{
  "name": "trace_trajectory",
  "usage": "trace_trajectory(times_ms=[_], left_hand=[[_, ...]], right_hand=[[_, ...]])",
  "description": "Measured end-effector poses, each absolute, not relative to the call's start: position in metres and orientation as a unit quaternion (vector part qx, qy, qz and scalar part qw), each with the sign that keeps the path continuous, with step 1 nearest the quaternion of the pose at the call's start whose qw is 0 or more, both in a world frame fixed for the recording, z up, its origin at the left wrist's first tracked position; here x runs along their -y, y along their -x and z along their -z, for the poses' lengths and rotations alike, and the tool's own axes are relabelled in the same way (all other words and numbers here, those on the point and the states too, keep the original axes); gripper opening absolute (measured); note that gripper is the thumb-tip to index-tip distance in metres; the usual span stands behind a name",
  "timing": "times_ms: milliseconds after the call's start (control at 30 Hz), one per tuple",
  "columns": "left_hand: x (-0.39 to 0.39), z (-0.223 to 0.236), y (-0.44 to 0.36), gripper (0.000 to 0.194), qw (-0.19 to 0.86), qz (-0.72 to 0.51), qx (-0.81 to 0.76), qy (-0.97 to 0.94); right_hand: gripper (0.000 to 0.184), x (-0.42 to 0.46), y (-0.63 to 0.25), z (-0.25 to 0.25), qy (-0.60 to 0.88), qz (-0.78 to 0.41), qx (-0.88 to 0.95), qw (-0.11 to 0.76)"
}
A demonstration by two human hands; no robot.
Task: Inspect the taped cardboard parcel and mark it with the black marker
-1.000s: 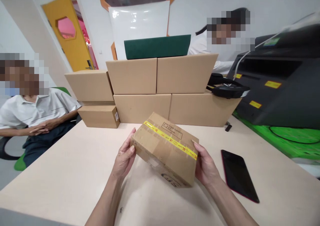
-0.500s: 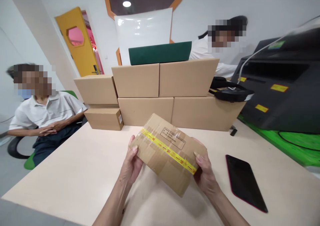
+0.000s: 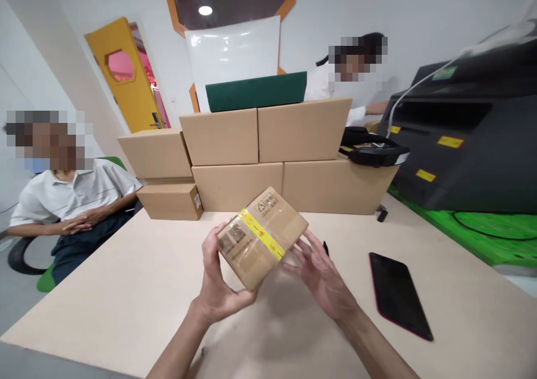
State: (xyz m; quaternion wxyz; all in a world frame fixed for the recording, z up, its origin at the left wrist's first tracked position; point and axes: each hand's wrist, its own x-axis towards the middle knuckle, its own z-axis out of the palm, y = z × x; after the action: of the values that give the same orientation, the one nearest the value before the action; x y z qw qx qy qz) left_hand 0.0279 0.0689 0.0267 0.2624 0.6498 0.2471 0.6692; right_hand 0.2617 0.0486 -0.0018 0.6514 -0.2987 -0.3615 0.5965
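Note:
A small brown cardboard box point(image 3: 268, 228) is held tilted above the table, with printed marks, a recycling symbol and yellow tape with red characters facing me. My left hand point(image 3: 222, 287) grips its left side, the thumb under the lower corner and the fingers partly hidden behind. At the box's right edge is my right hand point(image 3: 321, 275), its fingers spread and slightly curled; the fingertips are close to the box, and I cannot tell how firmly they touch it. A small dark object point(image 3: 326, 249) shows just behind the right hand.
Stacked cardboard boxes point(image 3: 237, 188) line the table's point(image 3: 126, 289) far side, a green box point(image 3: 257, 92) on top. Black gear point(image 3: 375, 154) rests on the right boxes. A black tablet point(image 3: 400, 295) lies right, near a large dark machine point(image 3: 453, 150). One person point(image 3: 75, 194) sits left; another point(image 3: 323, 83) is behind the boxes.
The box has been turned so that a shorter side with printed symbols faces me. My right hand has loosened from its two-handed hold, its fingers now spread. The view has shifted slightly right.

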Motion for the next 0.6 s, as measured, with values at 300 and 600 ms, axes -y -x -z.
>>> trace_trajectory(times_ms=[300, 600], left_hand=[[-0.085, -0.011, -0.034, 0.071, 0.061, -0.49, -0.159, -0.855], [-0.073, -0.009, -0.063, 0.052, 0.181, -0.371, -0.15, -0.898]], right_hand=[[0.045, -0.043, -0.258, -0.016, 0.234, -0.678, 0.315, 0.622], [0.044, -0.048, -0.263, -0.012, 0.332, -0.698, 0.204, 0.601]])
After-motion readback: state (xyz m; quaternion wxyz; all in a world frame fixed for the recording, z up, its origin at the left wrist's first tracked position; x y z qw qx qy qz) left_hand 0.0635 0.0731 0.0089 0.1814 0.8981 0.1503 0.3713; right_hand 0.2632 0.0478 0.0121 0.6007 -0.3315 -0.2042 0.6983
